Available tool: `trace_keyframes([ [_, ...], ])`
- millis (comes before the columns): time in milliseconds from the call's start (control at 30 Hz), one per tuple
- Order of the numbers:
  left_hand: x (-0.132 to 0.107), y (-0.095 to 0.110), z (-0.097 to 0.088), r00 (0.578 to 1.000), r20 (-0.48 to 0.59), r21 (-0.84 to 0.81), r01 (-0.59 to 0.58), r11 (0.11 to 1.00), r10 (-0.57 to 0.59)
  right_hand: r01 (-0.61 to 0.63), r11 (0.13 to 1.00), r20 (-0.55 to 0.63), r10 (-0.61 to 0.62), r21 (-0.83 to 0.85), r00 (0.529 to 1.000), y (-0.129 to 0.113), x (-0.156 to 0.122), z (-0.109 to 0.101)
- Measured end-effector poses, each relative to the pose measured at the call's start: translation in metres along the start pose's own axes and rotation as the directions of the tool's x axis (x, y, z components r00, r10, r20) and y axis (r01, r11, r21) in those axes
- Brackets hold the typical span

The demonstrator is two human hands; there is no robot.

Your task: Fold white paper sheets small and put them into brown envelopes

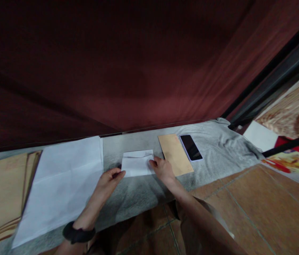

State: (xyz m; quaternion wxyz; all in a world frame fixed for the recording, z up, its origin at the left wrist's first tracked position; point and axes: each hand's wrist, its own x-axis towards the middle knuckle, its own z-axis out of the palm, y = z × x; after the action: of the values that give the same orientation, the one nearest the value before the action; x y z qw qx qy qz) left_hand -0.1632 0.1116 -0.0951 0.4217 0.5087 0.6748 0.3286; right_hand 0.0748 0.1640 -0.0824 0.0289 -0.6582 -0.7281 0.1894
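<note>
A folded sheet of white paper (137, 163) lies on the grey cloth in front of me, a loose edge showing along its top. Its lower left corner is pinched between the thumb and fingers of my left hand (110, 181). My right hand (163, 168) grips the right side of the same paper, thumb and fingertips on it. Just beyond that hand lies a tan envelope (176, 152), partly covered by the hand. Left of my left hand is a stack of large white paper sheets (64, 180) with crease lines.
A phone (191, 147) lies right of the envelope. Several large tan envelopes (0, 191) are stacked at the far left. Grey cloth (218, 148) covers the narrow bench. Behind it hangs a dark red curtain (128, 78). A dark metal frame (268, 78) stands at right, above the tiled floor (250, 202).
</note>
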Motion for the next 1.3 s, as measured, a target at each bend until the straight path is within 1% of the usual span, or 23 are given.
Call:
trace_keyframes([
  [133, 0.003, 0.003, 0.004, 0.994, -0.088, 0.122, -0.047, 0.991, 0.058, -0.023, 0.999, -0.030, 0.022, -0.025, 0.999, -0.004, 0.002, 0.002],
  [300, 0.007, 0.008, 0.008, 0.988, -0.138, 0.246, -0.038, 0.969, 0.074, -0.041, 0.997, -0.082, 0.036, -0.064, 0.996, -0.009, 0.007, 0.004],
  [600, 0.016, 0.002, 0.010, 0.985, -0.163, 0.326, 0.001, 0.945, 0.056, -0.081, 0.994, -0.113, 0.072, -0.077, 0.991, -0.020, 0.007, 0.002],
  [833, 0.018, 0.006, 0.013, 0.985, -0.172, 0.377, 0.061, 0.924, 0.005, -0.084, 0.994, -0.174, 0.070, -0.076, 0.982, -0.020, 0.008, 0.007],
  [1067, 0.015, 0.017, 0.016, 0.978, -0.199, 0.453, 0.153, 0.878, -0.068, -0.046, 0.995, -0.234, 0.025, -0.086, 0.972, -0.018, 0.008, 0.007],
  [1300, 0.013, 0.024, 0.018, 0.970, -0.215, 0.505, 0.208, 0.838, -0.111, -0.055, 0.993, -0.224, 0.032, -0.101, 0.974, -0.019, 0.009, 0.008],
])
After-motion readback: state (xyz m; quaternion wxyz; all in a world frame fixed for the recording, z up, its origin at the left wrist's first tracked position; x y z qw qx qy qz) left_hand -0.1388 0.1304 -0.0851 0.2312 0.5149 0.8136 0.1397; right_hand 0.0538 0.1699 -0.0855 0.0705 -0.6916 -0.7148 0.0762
